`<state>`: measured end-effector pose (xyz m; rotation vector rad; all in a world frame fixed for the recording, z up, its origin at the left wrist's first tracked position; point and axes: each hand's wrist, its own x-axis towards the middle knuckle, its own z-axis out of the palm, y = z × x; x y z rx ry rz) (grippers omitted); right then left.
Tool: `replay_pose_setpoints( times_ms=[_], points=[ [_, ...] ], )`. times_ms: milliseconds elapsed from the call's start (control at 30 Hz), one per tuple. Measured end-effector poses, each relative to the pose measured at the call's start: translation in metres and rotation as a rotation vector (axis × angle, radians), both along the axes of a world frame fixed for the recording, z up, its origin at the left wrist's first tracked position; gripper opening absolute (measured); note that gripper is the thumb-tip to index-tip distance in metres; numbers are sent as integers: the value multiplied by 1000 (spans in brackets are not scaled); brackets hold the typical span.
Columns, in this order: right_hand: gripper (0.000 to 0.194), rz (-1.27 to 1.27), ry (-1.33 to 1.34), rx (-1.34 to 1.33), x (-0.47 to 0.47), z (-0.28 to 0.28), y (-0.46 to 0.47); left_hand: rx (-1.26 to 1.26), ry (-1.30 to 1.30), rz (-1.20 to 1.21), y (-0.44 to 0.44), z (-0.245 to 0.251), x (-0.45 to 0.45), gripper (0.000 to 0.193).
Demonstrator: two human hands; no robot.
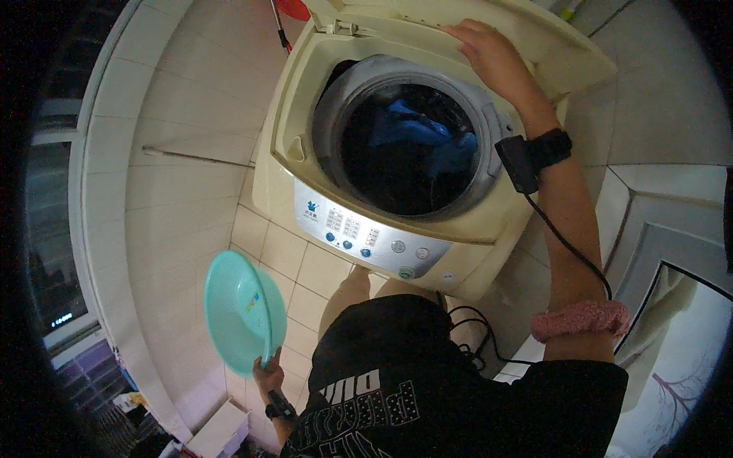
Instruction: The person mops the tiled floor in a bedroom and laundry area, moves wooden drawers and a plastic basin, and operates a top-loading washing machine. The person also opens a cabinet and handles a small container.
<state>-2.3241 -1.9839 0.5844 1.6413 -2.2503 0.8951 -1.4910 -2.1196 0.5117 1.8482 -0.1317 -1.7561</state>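
Observation:
My left hand (269,372) grips the rim of a turquoise plastic basin (235,315), which is tilted on its side with its inside showing. My right hand (487,54) rests with its fingers on the raised lid (550,51) of a cream top-loading washing machine (481,257). Inside the dark drum lie blue cloth items (418,129) and darker stuff that I cannot make out. The control panel (372,237) with buttons faces me.
A tiled wall and a window (57,229) stand at the left. A thin rod (197,156) is by the wall. Black cable (487,329) loops beside my legs. A white box (220,429) stands at the lower left, a framed door (658,229) at the right.

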Motion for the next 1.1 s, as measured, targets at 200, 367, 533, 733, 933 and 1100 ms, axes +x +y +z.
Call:
replay_pose_setpoints(
  times_ms=[200, 367, 533, 733, 933, 1100],
  points=[
    [29, -8, 17, 44, -1, 1, -1, -59, 19, 75, 5, 5, 1, 28],
    [31, 13, -5, 16, -1, 0, -1, 116, 232, 71, 3, 9, 5, 34],
    [31, 17, -10, 19, -1, 1, 0, -16, -26, 102, 2, 3, 9, 36],
    [31, 32, 0, 6, -1, 0, -1, 48, 58, 62, 0, 5, 11, 32],
    [28, 13, -27, 12, -1, 0, -1, 23, 102, 83, -1, 3, 16, 51],
    [28, 17, -6, -29, -1, -1, -2, -34, 96, 91, 0, -6, 25, 62]
  ],
)
